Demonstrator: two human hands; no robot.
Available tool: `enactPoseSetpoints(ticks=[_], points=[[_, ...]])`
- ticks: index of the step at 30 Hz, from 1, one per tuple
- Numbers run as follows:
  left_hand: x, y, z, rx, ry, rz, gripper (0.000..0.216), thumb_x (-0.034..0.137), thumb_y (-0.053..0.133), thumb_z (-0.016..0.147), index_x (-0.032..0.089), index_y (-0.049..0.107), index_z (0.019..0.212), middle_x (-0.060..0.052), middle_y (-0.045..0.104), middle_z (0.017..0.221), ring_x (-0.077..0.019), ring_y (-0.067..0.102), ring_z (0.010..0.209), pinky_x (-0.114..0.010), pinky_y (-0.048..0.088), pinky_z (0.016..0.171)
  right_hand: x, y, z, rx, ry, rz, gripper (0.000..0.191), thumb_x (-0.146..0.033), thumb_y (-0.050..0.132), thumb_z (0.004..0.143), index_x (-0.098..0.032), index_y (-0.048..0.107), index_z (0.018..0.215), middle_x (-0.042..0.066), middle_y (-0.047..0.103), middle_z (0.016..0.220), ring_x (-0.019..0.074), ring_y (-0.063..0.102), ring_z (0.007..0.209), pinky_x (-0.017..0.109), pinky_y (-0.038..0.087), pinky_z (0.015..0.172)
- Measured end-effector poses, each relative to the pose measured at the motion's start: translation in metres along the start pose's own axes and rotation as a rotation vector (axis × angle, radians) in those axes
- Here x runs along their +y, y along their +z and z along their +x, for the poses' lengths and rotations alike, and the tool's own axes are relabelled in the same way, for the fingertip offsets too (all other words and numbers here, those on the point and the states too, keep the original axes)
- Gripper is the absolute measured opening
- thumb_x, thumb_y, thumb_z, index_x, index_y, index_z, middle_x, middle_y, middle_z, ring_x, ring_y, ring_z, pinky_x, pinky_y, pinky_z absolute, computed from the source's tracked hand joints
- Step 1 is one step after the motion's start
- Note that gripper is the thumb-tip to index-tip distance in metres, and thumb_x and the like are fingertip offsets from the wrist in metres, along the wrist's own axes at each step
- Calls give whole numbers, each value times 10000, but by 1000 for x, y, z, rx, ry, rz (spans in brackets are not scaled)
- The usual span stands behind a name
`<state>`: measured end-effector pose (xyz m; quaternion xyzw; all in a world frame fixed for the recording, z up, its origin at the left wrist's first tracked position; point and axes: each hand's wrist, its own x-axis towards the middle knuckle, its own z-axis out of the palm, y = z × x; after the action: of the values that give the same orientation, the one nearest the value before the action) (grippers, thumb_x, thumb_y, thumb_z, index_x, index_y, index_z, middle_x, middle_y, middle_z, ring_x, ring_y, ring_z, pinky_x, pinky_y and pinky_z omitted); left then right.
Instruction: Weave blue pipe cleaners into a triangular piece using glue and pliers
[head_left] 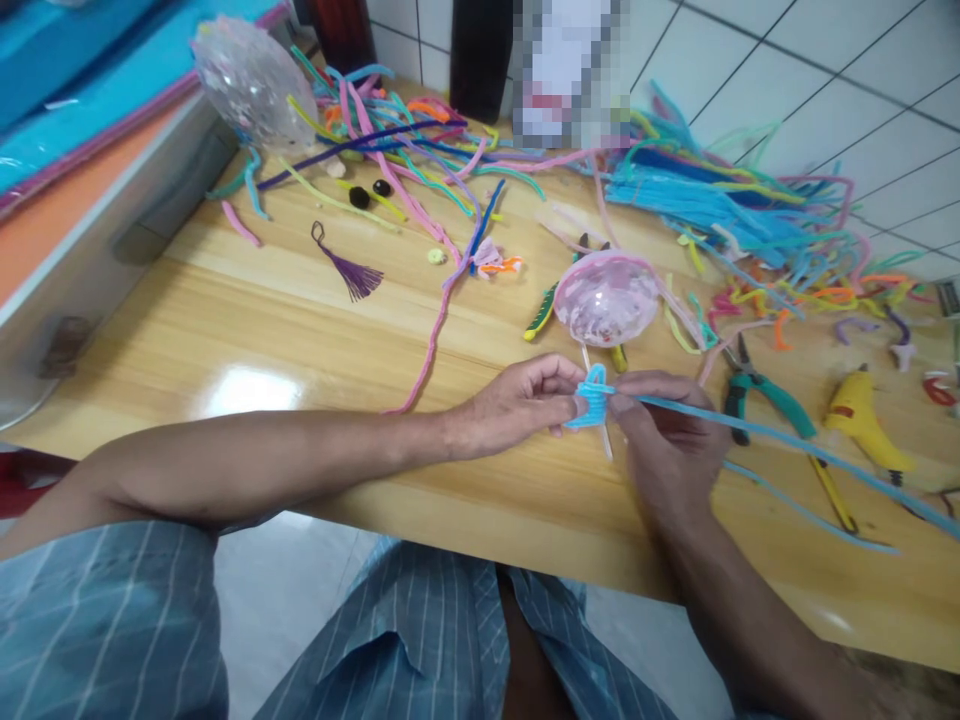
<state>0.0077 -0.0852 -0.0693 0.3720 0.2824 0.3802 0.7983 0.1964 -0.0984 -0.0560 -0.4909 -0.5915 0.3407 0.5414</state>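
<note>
Left grip: pinching blue coil, between both grips. Right grip: pinching its strand, trailing rightward. Pale stick: protruding below coil. Advisable: steady tension, turns laid snug.

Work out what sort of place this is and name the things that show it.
Probably a craft workspace, though whether at home or in a workshop I cannot tell: colourful fuzzy stems, a yellow glue gun and teal-handled pliers lie on a wood-grain table.
</note>
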Motion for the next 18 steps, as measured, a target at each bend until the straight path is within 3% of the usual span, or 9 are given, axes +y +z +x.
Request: enactPoseSetpoints(ticks=[13, 18], points=[[0, 0, 0, 21, 26, -35, 532, 491, 929, 725, 150, 641, 1014, 4, 681, 856, -88, 614, 754, -229, 512, 662, -4, -1, 8, -114, 10, 23, 99, -199, 814, 856, -295, 792, 846, 23, 708, 870, 185, 668, 792, 333, 528, 670], [0, 0, 0, 30, 39, -12, 502, 493, 909, 752, 149, 644, 1005, 11, 675, 846, -82, 608, 748, -227, 503, 669, -6, -1, 8, -96, -8, 10, 84, -223, 817, 852, -288, 780, 814, 21, 695, 846, 180, 661, 779, 325, 521, 666]])
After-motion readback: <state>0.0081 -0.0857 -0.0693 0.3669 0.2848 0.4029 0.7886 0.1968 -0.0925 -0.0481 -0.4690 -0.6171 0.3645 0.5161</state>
